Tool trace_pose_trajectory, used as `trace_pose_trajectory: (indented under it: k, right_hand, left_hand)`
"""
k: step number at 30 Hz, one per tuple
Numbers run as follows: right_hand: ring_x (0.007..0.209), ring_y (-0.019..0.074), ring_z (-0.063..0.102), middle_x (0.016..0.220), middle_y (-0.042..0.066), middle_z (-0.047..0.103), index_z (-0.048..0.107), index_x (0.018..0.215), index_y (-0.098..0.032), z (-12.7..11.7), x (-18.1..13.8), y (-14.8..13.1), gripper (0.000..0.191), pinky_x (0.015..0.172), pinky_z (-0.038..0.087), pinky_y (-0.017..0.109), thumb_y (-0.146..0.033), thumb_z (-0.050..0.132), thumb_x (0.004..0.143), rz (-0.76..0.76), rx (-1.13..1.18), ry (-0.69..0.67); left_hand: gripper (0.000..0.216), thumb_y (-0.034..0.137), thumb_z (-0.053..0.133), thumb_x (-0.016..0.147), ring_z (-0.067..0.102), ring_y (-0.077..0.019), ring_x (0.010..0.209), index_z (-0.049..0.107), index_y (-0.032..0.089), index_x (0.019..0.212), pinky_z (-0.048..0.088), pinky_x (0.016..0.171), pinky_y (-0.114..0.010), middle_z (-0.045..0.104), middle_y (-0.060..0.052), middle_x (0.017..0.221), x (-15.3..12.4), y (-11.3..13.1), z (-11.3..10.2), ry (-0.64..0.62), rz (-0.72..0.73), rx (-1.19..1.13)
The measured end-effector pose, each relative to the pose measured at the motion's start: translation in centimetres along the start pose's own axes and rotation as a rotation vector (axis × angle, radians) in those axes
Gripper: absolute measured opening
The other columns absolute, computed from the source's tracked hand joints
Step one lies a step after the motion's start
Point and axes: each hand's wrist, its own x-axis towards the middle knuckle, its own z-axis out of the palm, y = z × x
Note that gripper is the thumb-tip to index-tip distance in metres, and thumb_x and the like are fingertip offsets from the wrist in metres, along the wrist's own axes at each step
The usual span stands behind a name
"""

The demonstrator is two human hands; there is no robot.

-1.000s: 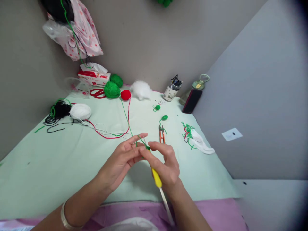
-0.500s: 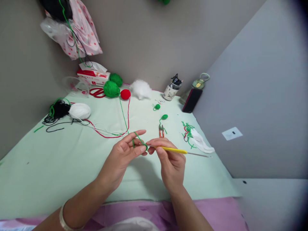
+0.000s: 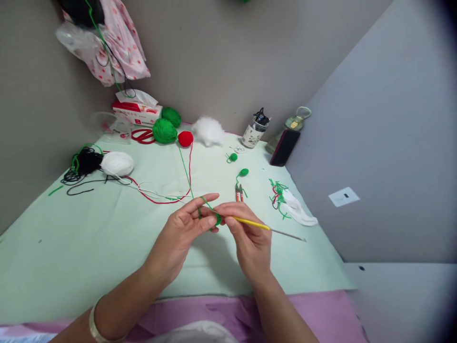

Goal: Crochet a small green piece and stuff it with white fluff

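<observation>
Head view: the green piece (image 3: 218, 219) was pinched by the left hand (image 3: 181, 234), just beside the right hand (image 3: 253, 244), where a yellow-handled hook (image 3: 255, 223) was gripped, its long axis slanted rightward.

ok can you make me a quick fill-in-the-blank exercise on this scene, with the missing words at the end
The right hand holds a crochet hook whose handle is ____ in colour.
The small crocheted piece pinched in the left hand is made of ____ yarn.
The fluffy stuffing beside the red yarn ball is ____ in colour.
A phone is propped in front of a ____ with a loop on its lid.

Missing words: yellow; green; white; bottle
</observation>
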Motion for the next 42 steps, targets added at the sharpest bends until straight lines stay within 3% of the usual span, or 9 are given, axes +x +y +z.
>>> trace_pose_trajectory:
  k: [7,14,20,26,42]
  right_hand:
    - [0.075,0.0124,0.068,0.094,0.002,0.075,0.076,0.099,-0.025,-0.7,-0.4,0.3,0.02,0.072,0.057,0.029,-0.032,0.058,0.103,0.211,0.209,0.036]
    - [0.075,0.0134,0.071,0.097,0.003,0.077,0.075,0.102,-0.025,-0.3,-0.4,-0.4,0.019,0.072,0.058,0.03,-0.029,0.056,0.103,0.139,0.155,0.029]
    - [0.077,0.0122,0.07,0.098,0.002,0.075,0.077,0.102,-0.026,0.1,-0.5,-0.5,0.02,0.074,0.058,0.029,-0.022,0.057,0.102,0.023,-0.065,0.109]
    - [0.076,0.0131,0.072,0.097,0.002,0.075,0.077,0.099,-0.025,-0.1,-0.5,-0.4,0.021,0.071,0.059,0.029,-0.027,0.057,0.103,0.08,0.073,0.208]
    - [0.077,0.0157,0.072,0.093,0.003,0.074,0.076,0.099,-0.024,-0.2,-0.8,-0.7,0.02,0.073,0.058,0.032,-0.026,0.056,0.103,0.093,0.09,0.114]
  left_hand:
    - [0.036,0.027,0.081,0.084,0.063,-0.0138,0.084,0.078,0.027,0.119,0.05,0.084,-0.028,0.067,0.001,0.089,0.0,0.5,-0.2,-0.038,-0.057,0.02]
    - [0.033,0.027,0.081,0.085,0.062,-0.0123,0.081,0.078,0.03,0.117,0.048,0.082,-0.026,0.063,0.003,0.085,-0.3,0.3,-0.4,-0.022,0.004,0.068]
    - [0.018,0.026,0.079,0.086,0.063,-0.0117,0.08,0.08,0.027,0.103,0.048,0.082,-0.025,0.067,0.001,0.092,-0.3,-0.1,-0.2,-0.03,-0.035,0.047]
    - [0.011,0.027,0.079,0.086,0.065,-0.0106,0.077,0.08,0.026,0.097,0.046,0.077,-0.023,0.064,0.003,0.083,-0.3,0.0,-0.6,-0.004,-0.053,0.047]
    - [0.015,0.028,0.082,0.084,0.062,-0.0117,0.077,0.081,0.026,0.098,0.045,0.08,-0.025,0.067,0.003,0.084,-0.2,0.1,-0.1,0.005,-0.029,0.054]
